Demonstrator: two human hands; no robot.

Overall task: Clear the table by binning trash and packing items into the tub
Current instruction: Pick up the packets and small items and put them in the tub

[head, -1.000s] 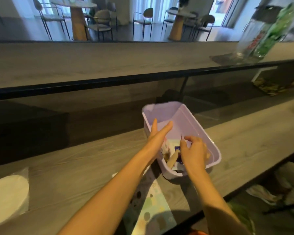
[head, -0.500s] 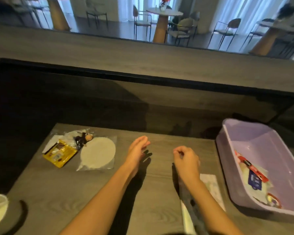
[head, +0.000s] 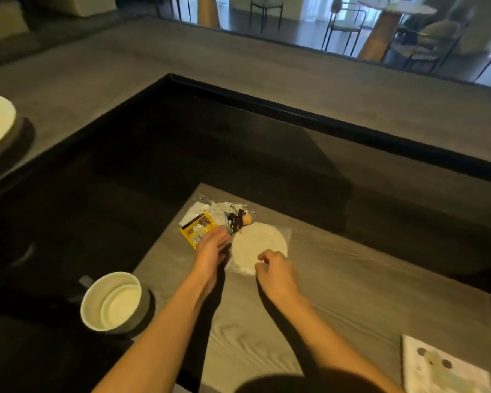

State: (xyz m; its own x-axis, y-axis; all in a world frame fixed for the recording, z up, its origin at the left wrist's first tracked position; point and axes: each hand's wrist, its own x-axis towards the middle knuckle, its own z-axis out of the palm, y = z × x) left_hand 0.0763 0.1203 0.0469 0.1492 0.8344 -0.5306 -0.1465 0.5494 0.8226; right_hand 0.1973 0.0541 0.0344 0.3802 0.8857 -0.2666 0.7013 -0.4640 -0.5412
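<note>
Head view: the purple tub, in sight a moment ago, is now out of frame. Both hands have reached the clutter at twelve o'clock on the table (head: pixel 352 279). Left hand (head: pixel 211 249), grip spread, touches the yellow packet (head: pixel 195 230); right hand (head: pixel 275 269), grip loosely curled and holding nothing, rests on the bagged white discs (head: pixel 260 242).

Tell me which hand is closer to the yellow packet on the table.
Left. The left hand reaches the yellow packet's near edge, fingertips at or over it. The right hand sits farther right, over the near edge of the round white disc in plastic.
</note>
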